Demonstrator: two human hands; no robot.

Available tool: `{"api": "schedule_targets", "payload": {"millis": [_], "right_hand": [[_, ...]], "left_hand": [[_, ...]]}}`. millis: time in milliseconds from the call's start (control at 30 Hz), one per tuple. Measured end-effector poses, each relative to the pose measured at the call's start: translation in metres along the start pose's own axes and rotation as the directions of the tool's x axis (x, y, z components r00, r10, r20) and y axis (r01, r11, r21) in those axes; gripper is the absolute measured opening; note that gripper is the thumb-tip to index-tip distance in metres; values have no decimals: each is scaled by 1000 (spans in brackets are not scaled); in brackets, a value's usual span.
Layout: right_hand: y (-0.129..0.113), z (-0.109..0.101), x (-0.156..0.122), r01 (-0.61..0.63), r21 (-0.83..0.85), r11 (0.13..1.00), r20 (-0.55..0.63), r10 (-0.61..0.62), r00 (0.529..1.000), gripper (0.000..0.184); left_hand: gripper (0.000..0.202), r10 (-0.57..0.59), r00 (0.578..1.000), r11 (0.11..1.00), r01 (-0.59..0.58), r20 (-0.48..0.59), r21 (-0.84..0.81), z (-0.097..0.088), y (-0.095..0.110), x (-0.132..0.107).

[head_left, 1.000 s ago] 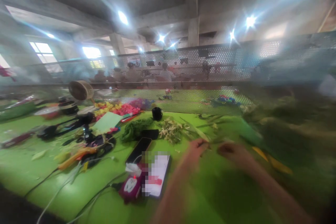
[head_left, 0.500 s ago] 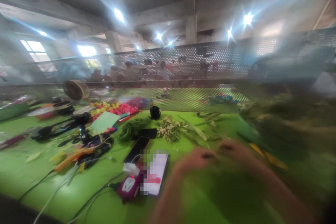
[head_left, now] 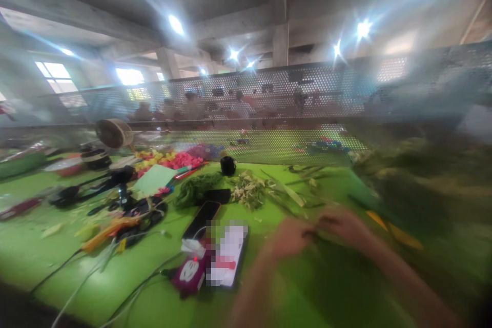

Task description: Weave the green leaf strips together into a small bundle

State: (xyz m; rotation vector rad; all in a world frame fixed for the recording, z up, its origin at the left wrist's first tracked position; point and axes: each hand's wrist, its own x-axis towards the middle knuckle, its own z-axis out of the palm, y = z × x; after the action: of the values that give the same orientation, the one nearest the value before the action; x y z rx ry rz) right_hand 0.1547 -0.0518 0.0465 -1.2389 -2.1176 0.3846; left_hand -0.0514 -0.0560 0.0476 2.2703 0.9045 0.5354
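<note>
My left hand (head_left: 290, 238) and my right hand (head_left: 340, 224) meet above the green tabletop (head_left: 265, 307), right of the middle. The fingers of both are curled and pinched together, fingertips almost touching. Blur hides whatever small thing may be between them. Just beyond the hands lie long thin green strips (head_left: 290, 195) and a heap of pale yellow-green pieces (head_left: 248, 189). Left of my left hand is a phone (head_left: 234, 251) with a lit screen, partly pixelated. Close to my right hand on the far side is a yellow strip (head_left: 403, 236).
A purple power block (head_left: 188, 272) with cables lies near a dark phone (head_left: 203, 218). Farther left are an orange glue gun (head_left: 107, 233), a light green sheet (head_left: 156, 179) and pink and yellow pieces (head_left: 184, 161). A perforated screen (head_left: 269, 102) stands behind; a large green-brown bundle (head_left: 415, 179) fills the right.
My two hands have come slightly closer together, the left one shifting a little. The view has moved very slightly. Objects on the table stay in place.
</note>
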Motion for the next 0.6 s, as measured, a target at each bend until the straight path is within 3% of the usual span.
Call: {"api": "schedule_targets", "payload": {"millis": [100, 200, 300, 400, 433, 500, 600], "right_hand": [[1, 2, 4, -83, 175, 981, 44, 76, 996, 24], [-5, 12, 5, -129, 211, 969, 18, 128, 992, 26], [-11, 19, 2, -111, 137, 984, -42, 118, 992, 23], [-9, 20, -1, -10, 38, 999, -56, 12, 998, 21], [-7, 19, -2, 12, 10, 1000, -51, -12, 999, 21], [-1, 15, -3, 14, -2, 1000, -35, -15, 999, 20], [7, 10, -1, -56, 82, 995, 15, 55, 998, 17]], "left_hand": [[22, -13, 998, 925, -11, -63, -379, -9, -3, 0], [29, -230, 948, 833, 74, -222, -548, -4, -8, 7], [27, -336, 877, 881, 163, -343, -445, 7, -9, 14], [22, -308, 837, 950, 249, -453, -187, 15, -6, 14], [21, -285, 841, 957, 272, -459, -95, 15, -4, 13], [21, -231, 890, 961, 273, -393, 53, 13, -2, 8], [19, -119, 979, 992, 125, -165, 28, 3, -2, 2]]}}
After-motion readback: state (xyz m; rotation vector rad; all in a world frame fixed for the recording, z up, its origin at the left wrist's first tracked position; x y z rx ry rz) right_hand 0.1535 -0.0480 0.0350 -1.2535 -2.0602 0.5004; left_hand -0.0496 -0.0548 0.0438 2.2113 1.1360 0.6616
